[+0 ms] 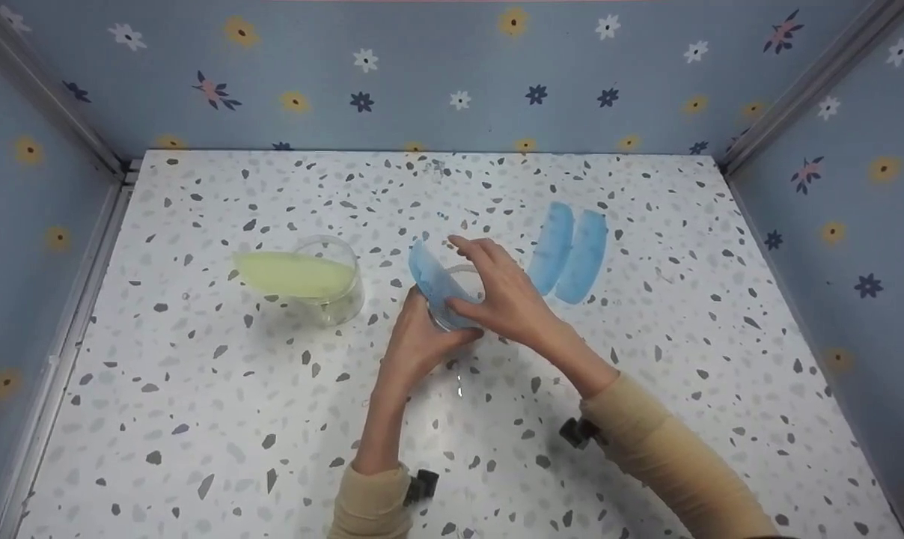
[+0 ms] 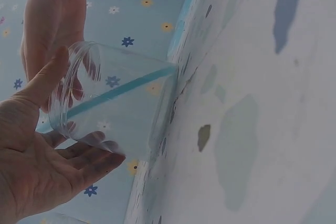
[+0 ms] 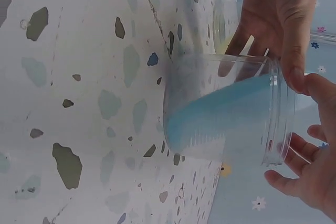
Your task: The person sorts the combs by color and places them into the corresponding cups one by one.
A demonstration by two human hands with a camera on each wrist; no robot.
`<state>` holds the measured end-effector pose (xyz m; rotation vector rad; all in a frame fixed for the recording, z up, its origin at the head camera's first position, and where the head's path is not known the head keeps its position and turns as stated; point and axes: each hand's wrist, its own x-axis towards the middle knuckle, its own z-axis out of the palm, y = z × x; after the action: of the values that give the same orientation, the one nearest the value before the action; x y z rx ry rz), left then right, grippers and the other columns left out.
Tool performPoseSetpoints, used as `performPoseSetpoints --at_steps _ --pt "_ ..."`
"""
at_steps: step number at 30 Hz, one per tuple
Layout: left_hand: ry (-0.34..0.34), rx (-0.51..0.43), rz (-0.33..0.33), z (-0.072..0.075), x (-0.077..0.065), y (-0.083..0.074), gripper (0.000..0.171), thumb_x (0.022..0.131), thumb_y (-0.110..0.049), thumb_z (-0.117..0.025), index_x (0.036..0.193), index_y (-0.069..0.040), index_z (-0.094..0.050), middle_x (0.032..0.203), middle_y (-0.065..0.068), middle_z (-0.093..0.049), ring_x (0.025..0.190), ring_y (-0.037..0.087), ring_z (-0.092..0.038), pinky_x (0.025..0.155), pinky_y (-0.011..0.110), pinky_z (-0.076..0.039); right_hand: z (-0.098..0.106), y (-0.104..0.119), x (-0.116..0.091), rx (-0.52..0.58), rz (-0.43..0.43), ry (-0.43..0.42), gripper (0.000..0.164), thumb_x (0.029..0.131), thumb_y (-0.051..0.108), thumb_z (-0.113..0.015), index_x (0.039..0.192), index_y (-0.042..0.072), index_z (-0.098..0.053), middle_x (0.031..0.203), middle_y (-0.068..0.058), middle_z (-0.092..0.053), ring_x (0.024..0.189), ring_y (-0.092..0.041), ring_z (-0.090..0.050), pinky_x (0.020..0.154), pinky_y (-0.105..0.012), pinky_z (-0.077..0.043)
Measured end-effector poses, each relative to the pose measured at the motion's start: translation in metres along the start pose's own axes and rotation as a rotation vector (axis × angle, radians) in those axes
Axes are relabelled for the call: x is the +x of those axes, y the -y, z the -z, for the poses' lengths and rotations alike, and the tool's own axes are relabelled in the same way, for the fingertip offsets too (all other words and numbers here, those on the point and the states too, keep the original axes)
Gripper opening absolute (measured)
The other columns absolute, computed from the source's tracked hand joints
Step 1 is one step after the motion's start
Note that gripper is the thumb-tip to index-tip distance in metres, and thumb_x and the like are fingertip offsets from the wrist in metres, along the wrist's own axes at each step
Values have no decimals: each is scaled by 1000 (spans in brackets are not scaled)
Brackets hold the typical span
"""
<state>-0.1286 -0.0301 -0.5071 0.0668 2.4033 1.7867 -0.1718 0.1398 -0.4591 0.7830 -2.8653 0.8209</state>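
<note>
A clear plastic jar (image 3: 226, 69) stands on the table, and my left hand (image 1: 414, 340) grips it around its side near the rim. A blue comb (image 1: 427, 269) leans inside the jar, its lower end near the bottom and its upper end out past the rim. My right hand (image 1: 512, 299) is over the jar's mouth, thumb and fingers spread apart, with the thumb close to the comb; whether it touches is unclear. Teeth along one edge of the comb show through the wall in the right wrist view.
On the left, a second clear jar (image 1: 345, 308) holds a yellow-green comb (image 1: 291, 275) that sticks out leftward. Two more blue combs (image 1: 551, 247) lie side by side right of the hands. Flower-patterned panels (image 1: 452, 75) border the speckled table (image 1: 220, 419).
</note>
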Motion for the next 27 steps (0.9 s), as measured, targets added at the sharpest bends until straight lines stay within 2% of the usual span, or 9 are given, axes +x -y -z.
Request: performPoseSetpoints --at_steps 8,11,16,27 --pt "3 -37 8 1 -1 1 110 70 -32 -95 159 -17 -31 154 5 -48 145 26 -46 125 45 -36 15 -15 -2 65 8 -21 74 93 37 -75 157 19 -42 144 -8 -54 135 -26 -55 110 -49 -51" --pt "5 -37 17 1 -2 0 115 70 -34 -95 161 -17 -27 158 6 -45 148 27 -44 126 46 -35 20 -22 -3 66 -3 -16 73 94 38 -74 157 19 -42 146 -8 -53 136 -26 -54 111 -49 -50" --pt "2 -37 27 0 -1 -1 114 69 -33 -96 159 -14 -30 156 9 -48 147 30 -45 126 47 -35 31 -36 -6 63 -29 -14 70 95 41 -72 156 19 -44 148 -7 -53 139 -27 -51 113 -50 -48" --pt "-2 -32 24 0 0 0 115 68 -28 -97 160 -10 -29 157 13 -46 148 32 -43 128 47 -31 58 -71 -15 35 -80 -4 65 98 38 -70 155 18 -46 149 -10 -53 140 -30 -51 114 -53 -46"
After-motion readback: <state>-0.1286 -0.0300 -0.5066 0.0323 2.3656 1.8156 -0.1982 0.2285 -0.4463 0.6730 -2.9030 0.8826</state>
